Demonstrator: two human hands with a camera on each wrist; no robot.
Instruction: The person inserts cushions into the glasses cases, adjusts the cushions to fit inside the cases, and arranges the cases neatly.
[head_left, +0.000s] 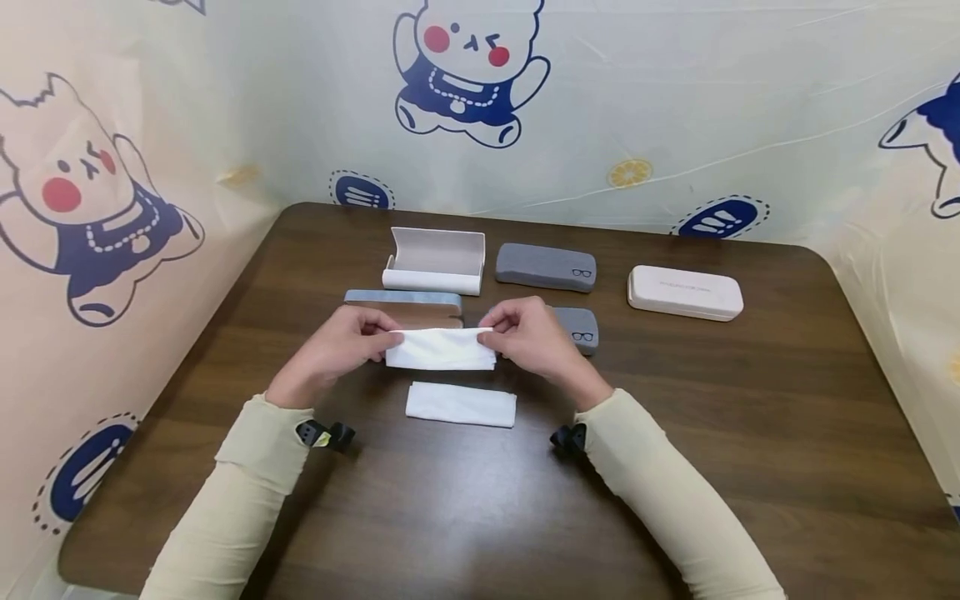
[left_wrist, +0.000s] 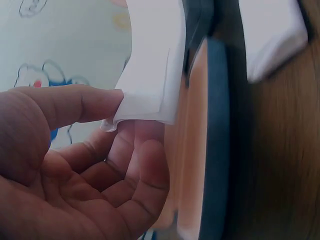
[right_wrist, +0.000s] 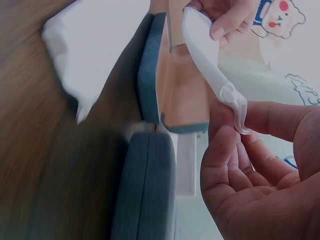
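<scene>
A folded white cloth point(head_left: 441, 349) is stretched level between both hands. Its left end is pinched between thumb and fingers of my left hand point(head_left: 347, 340), and my right hand point(head_left: 531, 335) pinches the opposite end. In the right wrist view the held cloth point(right_wrist: 207, 55) sags and curls at its edge. Just behind it lies an open blue glasses case point(head_left: 405, 308) with a brown lining, partly hidden by the cloth and left hand. A second folded white cloth point(head_left: 461, 405) rests flat on the table, nearer the body.
An open white glasses case point(head_left: 435, 262) stands at the back. Two closed grey cases, one farther back point(head_left: 546, 267) and one partly behind the right hand point(head_left: 585, 331), lie right of it. A closed white case point(head_left: 685, 292) sits farther right on the brown table point(head_left: 750, 433).
</scene>
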